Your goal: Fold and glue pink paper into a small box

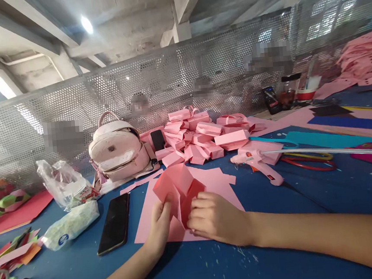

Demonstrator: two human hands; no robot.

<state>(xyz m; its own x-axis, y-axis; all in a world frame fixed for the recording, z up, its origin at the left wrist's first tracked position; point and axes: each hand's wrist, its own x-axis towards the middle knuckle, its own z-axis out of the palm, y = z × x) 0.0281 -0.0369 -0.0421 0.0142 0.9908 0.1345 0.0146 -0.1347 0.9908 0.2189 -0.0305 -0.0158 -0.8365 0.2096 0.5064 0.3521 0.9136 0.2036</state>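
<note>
In front of me a pink folded paper box (181, 179) stands partly open over a flat pink paper sheet (144, 225). My left hand (160, 222) pinches its left wall, thumb on the near side. At the box's right side, my right hand (212, 219) is closed with curled fingers against the darker pink wall; the fingertips are partly hidden inside the fold. A pink hot glue gun (256, 163) with a long clear glue stick (330, 150) lies to the right of my hands. Behind the box is a heap of finished-looking pink paper boxes (201, 133).
A black phone (113, 224) lies left of the sheet, near a tissue pack (71, 223) and a clear plastic bag (62, 185). A pale pink backpack (118, 147) stands behind them. Coloured paper scraps (14, 258) lie far left. A perforated metal screen (168, 80) borders the blue table (223, 266).
</note>
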